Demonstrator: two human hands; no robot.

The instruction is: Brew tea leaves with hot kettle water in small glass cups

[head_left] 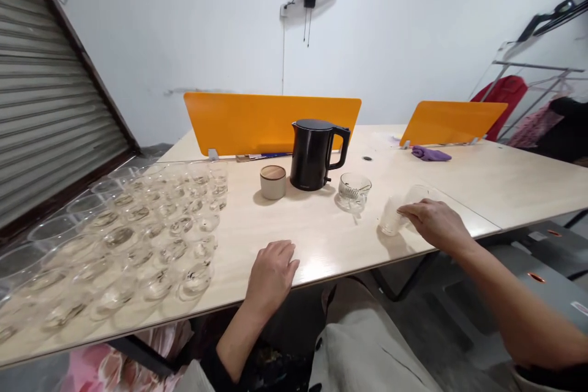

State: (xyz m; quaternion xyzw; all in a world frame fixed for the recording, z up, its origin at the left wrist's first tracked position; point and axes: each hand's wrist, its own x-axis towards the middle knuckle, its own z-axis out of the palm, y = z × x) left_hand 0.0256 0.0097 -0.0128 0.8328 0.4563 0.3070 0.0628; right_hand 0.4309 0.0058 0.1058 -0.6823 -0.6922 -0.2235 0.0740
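At the table's front edge my left hand (pixel 272 272) lies palm down and flat, its fingers stretched out with nothing in them. My right hand (pixel 434 220) is over the right part of the table, its fingertips closed at the side of a small clear glass (pixel 391 218), which looks slightly tilted and blurred. Partly hidden behind this hand is another clear vessel (pixel 420 193). Left of the small glass stands a ribbed glass cup (pixel 354 187) with a spoon-like clear piece beside it. A black electric kettle (pixel 311 156) and a grey canister with a wooden lid (pixel 273 184) stand farther left.
Many clear glasses (pixel 119 236) crowd the table's left side in rows. Orange dividers (pixel 248 122) stand along the table's middle line. A folded purple cloth (pixel 430 154) lies near the right divider. Grey stools (pixel 519 275) are under the right side.
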